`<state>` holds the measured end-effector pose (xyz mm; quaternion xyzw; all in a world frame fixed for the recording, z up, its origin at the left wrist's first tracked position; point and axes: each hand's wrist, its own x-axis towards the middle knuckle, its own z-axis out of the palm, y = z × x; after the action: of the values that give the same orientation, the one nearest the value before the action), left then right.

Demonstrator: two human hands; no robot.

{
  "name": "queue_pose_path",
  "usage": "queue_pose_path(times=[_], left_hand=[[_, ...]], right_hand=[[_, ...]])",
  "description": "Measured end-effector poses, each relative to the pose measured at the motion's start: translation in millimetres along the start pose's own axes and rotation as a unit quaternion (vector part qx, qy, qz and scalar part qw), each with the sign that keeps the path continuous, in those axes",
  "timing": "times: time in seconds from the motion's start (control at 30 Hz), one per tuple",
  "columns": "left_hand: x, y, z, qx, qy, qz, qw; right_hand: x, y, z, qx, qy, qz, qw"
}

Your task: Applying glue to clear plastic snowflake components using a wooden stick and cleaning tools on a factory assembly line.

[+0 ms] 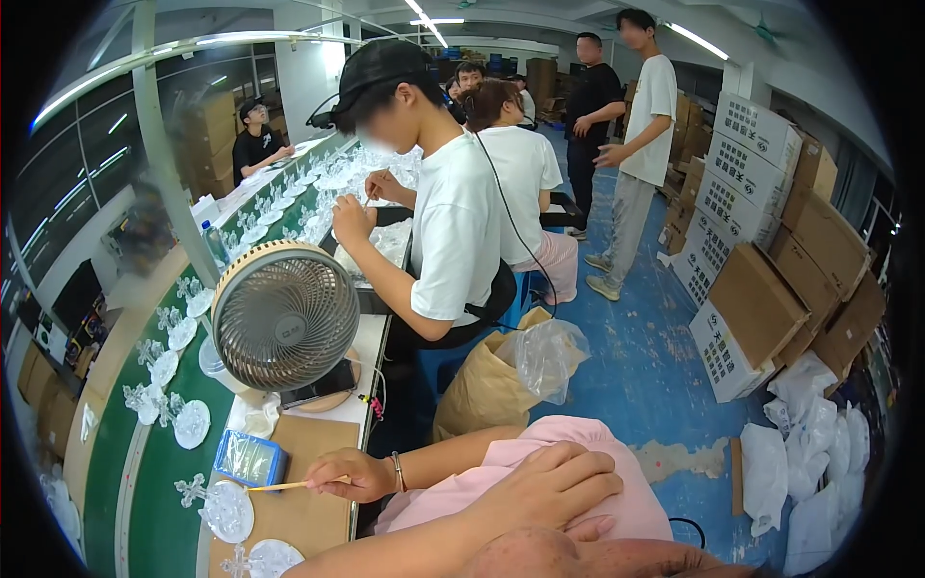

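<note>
My right hand (352, 476), with a bracelet at the wrist, pinches a thin yellow stick (297, 485). The stick's far tip meets the edge of a round, clear-white decorated disc (231, 512), from which a clear, branched ornament (190, 490) juts out to the left. Just beyond it stands a small blue box (252, 459) with clear, shiny material on top. Across my body, my left hand (559, 482) lies on pink cloth (626, 491), its fingers loosely bent and holding no object. A second such disc (275, 559) sits nearer, partly hidden by my left forearm.
A round fan (285, 316) stands past the brown cardboard sheet (318, 433). Similar discs line the green belt (159, 482) at left. A co-worker in a white shirt (453, 231) sits ahead. A brown bag (482, 390), stacked boxes (742, 193) and plastic bags (809, 443) occupy the right side.
</note>
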<state>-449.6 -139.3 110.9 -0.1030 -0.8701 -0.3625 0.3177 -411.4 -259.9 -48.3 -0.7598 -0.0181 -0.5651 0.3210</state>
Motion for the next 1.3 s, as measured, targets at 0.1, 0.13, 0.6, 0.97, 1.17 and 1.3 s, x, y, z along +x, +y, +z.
queue_pose_path(times=[0.1,0.13,0.6,0.97,1.17,1.3], left_hand=[[0.1,0.3,-2.9,-0.002,-0.008,0.0,1.0],[-0.4,0.9,-5.3,-0.011,-0.037,-0.021,0.999],[-6.9,-0.2,-3.6,0.028,0.001,-0.028,0.999],[-14.3,-6.7,-1.2,-0.017,0.108,-0.078,0.991],[-28.2,-2.5,-4.9,-0.023,0.037,-0.128,0.991],[-23.9,-9.9,-5.8,-0.009,0.07,-0.044,0.996]], right_hand=[[-0.9,0.5,2.1,0.002,-0.003,-0.006,1.0],[-0.9,0.0,2.4,0.001,-0.007,-0.013,1.0],[-9.4,1.5,8.8,0.017,-0.015,0.0,1.0],[-13.1,8.2,11.8,0.01,-0.007,-0.004,1.0],[-13.2,6.2,13.4,0.024,-0.012,0.008,1.0],[-15.4,7.0,12.8,0.018,-0.009,0.01,1.0]])
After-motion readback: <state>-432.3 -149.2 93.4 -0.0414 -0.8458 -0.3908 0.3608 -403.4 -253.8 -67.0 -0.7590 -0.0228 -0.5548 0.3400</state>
